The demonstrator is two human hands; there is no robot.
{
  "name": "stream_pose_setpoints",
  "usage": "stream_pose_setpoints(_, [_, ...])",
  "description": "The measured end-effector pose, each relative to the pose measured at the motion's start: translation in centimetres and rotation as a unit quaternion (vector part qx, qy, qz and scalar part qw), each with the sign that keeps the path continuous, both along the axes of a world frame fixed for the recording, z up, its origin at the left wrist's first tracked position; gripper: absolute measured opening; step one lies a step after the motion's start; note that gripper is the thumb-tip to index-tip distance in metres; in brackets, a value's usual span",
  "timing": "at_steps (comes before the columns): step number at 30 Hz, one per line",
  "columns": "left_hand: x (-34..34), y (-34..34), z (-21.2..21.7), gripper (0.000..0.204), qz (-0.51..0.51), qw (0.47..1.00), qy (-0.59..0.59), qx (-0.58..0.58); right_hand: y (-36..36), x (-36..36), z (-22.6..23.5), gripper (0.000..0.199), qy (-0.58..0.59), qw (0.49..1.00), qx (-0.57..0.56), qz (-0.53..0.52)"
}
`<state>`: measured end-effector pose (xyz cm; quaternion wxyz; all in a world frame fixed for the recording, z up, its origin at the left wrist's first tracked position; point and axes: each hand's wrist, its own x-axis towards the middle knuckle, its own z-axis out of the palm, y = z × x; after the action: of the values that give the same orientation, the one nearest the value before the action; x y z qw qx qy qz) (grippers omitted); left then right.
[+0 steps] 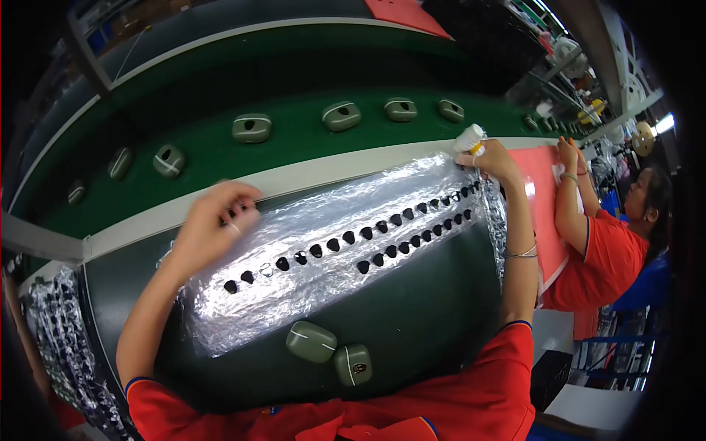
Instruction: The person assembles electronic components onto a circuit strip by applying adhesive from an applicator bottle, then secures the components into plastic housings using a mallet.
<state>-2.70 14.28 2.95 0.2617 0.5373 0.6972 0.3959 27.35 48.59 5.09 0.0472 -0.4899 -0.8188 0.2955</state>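
My left hand [215, 224] is over the left end of a clear plastic sheet [316, 283], its fingers curled and smeared by motion. Something dark shows between them, too blurred to name. My right hand [491, 158] grips a small white bottle [469, 137] with a yellow band, held tilted at the sheet's far right corner. Two rows of small black pieces [366, 233] lie on the sheet, with one gap toward the left of the longer row. Nearer to me, an olive-green rounded case [311, 342] and a second green case [354, 365] lie side by side on the dark table.
Beyond a pale rail [316, 166], several similar green cases [252, 128] are spaced along a green conveyor belt [206, 114]. Crumpled clear plastic [62, 334] lies at left. A co-worker in red [607, 257] sits at right beside a pink-red sheet [537, 206].
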Motion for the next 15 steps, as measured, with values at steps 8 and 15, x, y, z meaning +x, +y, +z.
stream_pose_setpoints(8, [0.0,-0.5,0.3,0.02,-0.04,0.998,-0.049,-0.018,4.5,5.1,1.0,0.022,0.007,0.997,0.071,0.04])
stream_pose_setpoints(15, [-17.2,-3.6,-4.0,0.077,0.443,0.827,0.346,-0.028,0.2,-0.1,3.5,0.025,0.109,0.991,0.073,-0.007])
